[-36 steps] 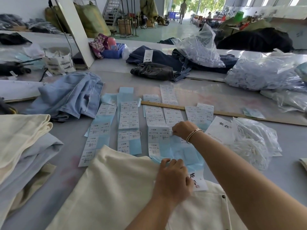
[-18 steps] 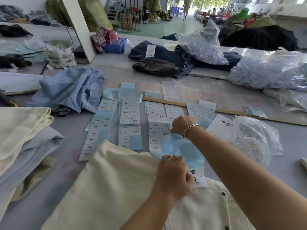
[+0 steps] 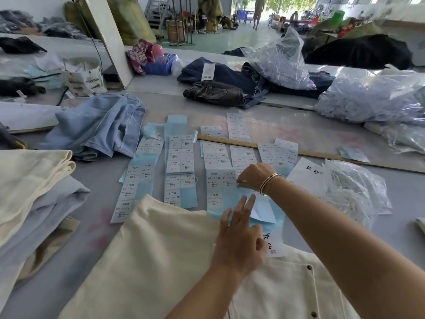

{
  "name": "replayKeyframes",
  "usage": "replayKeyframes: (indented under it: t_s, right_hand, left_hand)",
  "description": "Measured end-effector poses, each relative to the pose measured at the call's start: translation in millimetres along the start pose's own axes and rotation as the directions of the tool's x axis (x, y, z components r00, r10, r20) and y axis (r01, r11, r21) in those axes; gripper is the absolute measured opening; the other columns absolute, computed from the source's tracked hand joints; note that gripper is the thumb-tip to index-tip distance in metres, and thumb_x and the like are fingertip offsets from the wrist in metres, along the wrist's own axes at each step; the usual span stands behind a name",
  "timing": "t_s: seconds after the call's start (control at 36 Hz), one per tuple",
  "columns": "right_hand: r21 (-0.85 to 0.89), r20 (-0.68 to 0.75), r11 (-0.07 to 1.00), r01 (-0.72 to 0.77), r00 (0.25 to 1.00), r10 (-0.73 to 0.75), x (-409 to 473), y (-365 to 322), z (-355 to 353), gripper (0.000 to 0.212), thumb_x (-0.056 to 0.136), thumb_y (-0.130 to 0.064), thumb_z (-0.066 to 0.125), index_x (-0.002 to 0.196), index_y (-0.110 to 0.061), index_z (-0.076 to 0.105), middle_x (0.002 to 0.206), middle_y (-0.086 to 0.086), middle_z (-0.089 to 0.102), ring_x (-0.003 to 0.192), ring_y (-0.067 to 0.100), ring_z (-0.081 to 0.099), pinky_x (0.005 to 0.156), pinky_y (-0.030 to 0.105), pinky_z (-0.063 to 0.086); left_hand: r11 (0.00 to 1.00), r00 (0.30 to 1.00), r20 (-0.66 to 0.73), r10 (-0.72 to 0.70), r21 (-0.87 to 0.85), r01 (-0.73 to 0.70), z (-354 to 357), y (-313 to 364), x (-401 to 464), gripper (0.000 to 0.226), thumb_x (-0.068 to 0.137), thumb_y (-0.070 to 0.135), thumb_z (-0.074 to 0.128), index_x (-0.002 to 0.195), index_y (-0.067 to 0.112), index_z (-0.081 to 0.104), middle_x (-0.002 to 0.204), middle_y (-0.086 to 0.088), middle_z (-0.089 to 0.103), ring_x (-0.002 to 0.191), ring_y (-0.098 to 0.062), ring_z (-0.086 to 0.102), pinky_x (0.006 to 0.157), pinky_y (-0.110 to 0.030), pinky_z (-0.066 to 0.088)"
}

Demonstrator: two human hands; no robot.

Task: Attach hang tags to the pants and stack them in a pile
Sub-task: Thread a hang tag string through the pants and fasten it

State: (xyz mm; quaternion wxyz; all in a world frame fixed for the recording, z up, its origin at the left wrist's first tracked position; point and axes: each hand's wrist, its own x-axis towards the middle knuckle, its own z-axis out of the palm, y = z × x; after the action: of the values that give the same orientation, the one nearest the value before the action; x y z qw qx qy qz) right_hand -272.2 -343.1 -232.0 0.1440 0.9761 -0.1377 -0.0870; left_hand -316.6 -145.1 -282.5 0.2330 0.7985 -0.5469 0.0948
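Observation:
Cream pants (image 3: 161,261) lie flat in front of me, with a white hang tag (image 3: 274,246) at their waistband. Several sticker sheets (image 3: 179,162) on blue backing lie in rows beyond them. My right hand (image 3: 254,174), a bangle on its wrist, pinches a size sticker (image 3: 239,180) at the edge of one sheet (image 3: 218,187). My left hand (image 3: 239,238) hovers over the blue backing with fingers spread and straight, holding nothing. A pile of folded cream and light blue pants (image 3: 30,187) rests at the left.
A long wooden ruler (image 3: 299,151) crosses the table behind the sheets. Clear bags of tag strings (image 3: 354,192) and other bags (image 3: 377,97) sit at the right. Light blue jeans (image 3: 99,127) and dark jeans (image 3: 216,93) lie farther back.
My left hand lifted off the waistband tag and spread its fingers over the blue backing. My right hand stayed at the sticker sheet, now pinching a sticker's edge.

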Motion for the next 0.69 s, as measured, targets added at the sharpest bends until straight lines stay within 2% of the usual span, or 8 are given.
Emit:
replayKeyframes:
  t_s: [0.06,0.14,0.25,0.44,0.56,0.64,0.69]
  right_hand:
    - [0.009,0.019,1.000,-0.006,1.000,0.005,3.1,-2.4,1.0,0.036,0.098,-0.047,0.043,0.118,-0.027,0.066,0.113,-0.002,0.064,0.097,0.022,0.064,0.073,0.031,0.050]
    - [0.020,0.027,0.999,-0.029,0.999,0.028,7.2,-6.8,3.9,0.034,0.100,-0.033,0.042,0.113,-0.013,0.067,0.112,0.003,0.065,0.097,0.024,0.064,0.076,0.033,0.053]
    - [-0.014,0.000,1.000,-0.006,1.000,0.006,8.8,-10.1,3.5,0.031,0.100,-0.020,0.040,0.107,-0.007,0.068,0.107,0.007,0.068,0.095,0.026,0.065,0.076,0.033,0.054]
    - [0.005,-0.035,0.998,-0.062,0.997,0.062,9.4,-14.3,10.2,0.029,0.096,-0.011,0.039,0.099,-0.003,0.067,0.103,0.012,0.068,0.095,0.030,0.065,0.071,0.033,0.049]
    - [0.044,0.001,0.997,-0.071,0.997,0.071,14.2,-8.7,4.8,0.032,0.098,-0.022,0.040,0.094,-0.006,0.068,0.098,0.011,0.069,0.086,0.025,0.064,0.065,0.029,0.043]
    - [0.051,0.057,0.998,-0.043,0.998,0.040,13.2,-2.3,-0.5,0.034,0.097,-0.035,0.047,0.097,-0.010,0.069,0.098,0.007,0.068,0.089,0.025,0.063,0.067,0.029,0.045]
    - [0.031,0.064,0.998,-0.057,0.996,0.055,12.6,-5.7,0.5,0.035,0.097,-0.037,0.047,0.099,-0.010,0.069,0.099,0.008,0.068,0.091,0.026,0.063,0.070,0.031,0.049]
  left_hand:
    - [0.999,0.999,0.031,-0.022,-0.032,0.023,2.1,-0.2,1.5,0.007,0.066,0.028,0.058,0.064,0.022,0.061,0.141,-0.006,0.052,0.131,-0.021,0.049,0.110,-0.040,0.028]
    - [0.995,0.994,0.084,-0.065,-0.074,0.071,1.8,0.0,2.3,0.019,0.069,0.029,0.052,0.074,0.019,0.068,0.117,0.001,0.069,0.103,-0.012,0.065,0.107,-0.035,0.021]
    - [0.993,0.989,0.127,-0.075,-0.084,0.086,-0.3,0.1,2.9,0.022,0.069,0.028,0.053,0.078,0.018,0.070,0.112,0.001,0.072,0.099,-0.011,0.066,0.101,-0.032,0.025]
    - [0.993,0.993,0.100,-0.064,-0.090,0.073,-2.4,0.2,3.3,0.019,0.066,0.029,0.055,0.072,0.018,0.069,0.106,0.002,0.073,0.089,-0.011,0.068,0.093,-0.030,0.030]
    - [0.993,0.992,0.109,-0.063,-0.096,0.073,-0.7,-0.8,3.3,0.020,0.070,0.028,0.053,0.075,0.017,0.069,0.111,0.001,0.072,0.097,-0.012,0.067,0.096,-0.030,0.028]
    - [0.992,0.987,0.151,-0.050,-0.108,0.067,-1.5,-0.2,3.9,0.025,0.077,0.028,0.048,0.084,0.016,0.069,0.124,-0.001,0.066,0.113,-0.014,0.060,0.103,-0.034,0.027]
    - [0.993,0.986,0.158,-0.045,-0.100,0.061,-1.5,-0.7,4.5,0.027,0.078,0.029,0.046,0.087,0.016,0.068,0.128,-0.001,0.064,0.116,-0.014,0.059,0.104,-0.036,0.029]
